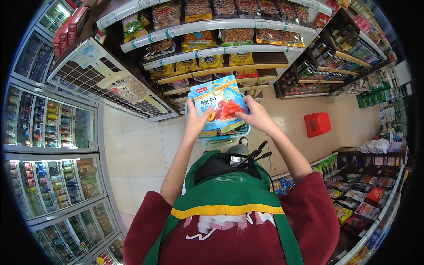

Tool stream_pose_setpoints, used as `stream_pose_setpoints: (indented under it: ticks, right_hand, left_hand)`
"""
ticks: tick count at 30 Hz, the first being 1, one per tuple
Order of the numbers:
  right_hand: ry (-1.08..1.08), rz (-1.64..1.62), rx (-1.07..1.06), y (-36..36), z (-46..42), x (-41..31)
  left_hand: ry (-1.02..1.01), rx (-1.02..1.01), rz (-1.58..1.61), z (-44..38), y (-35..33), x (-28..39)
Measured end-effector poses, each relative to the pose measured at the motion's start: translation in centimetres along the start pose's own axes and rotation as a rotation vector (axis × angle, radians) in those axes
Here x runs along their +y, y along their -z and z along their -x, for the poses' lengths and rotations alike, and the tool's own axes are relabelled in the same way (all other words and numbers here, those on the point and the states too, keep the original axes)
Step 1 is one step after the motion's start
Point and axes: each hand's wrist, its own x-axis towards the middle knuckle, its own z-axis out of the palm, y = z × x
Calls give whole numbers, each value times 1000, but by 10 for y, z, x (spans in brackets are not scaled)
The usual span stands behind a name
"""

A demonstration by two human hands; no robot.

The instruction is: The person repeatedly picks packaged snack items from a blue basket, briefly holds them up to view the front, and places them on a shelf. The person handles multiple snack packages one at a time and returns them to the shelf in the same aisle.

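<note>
Between both hands is a light-blue pouch of dried plums (pixel 212 102), face up, with a yellow bow and red fruit printed on it. My left hand (pixel 197 116) grips its left side, thumb on the front. My right hand (pixel 255 114) grips the right side, thumb also on the front. Below the pouch, a teal plastic basket (pixel 245 131) shows its rim and holds other colourful packets (pixel 228 128). The pouch covers most of the basket. What supports the basket is partly hidden.
Ahead, store shelves (pixel 212 28) hold bags of nuts. A wire rack (pixel 109 79) with a hanging bag (pixel 125 87) stands front left. Glass-door drink coolers (pixel 53 116) line the left. A red plastic stool (pixel 317 124) sits on the tiled floor to the right, near a low display of packets (pixel 361 195).
</note>
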Motion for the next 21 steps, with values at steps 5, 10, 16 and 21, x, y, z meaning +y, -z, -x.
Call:
stream_pose_setpoints:
  ticks: [5, 10, 16, 21]
  right_hand:
    - [-131, 142, -40, -18, -35, 70]
    - [-156, 187, 52, -74, -35, 129]
    - [-309, 136, -31, -108, -39, 183]
    - [-324, 107, 19, -134, -40, 210]
  left_hand:
    - [101, -50, -278, -23, -27, -44]
    - [125, -37, -563, -32, -28, -157]
    - [316, -138, -494, -29, -42, -191]
    - [395, -133, -582, -32, -44, -229]
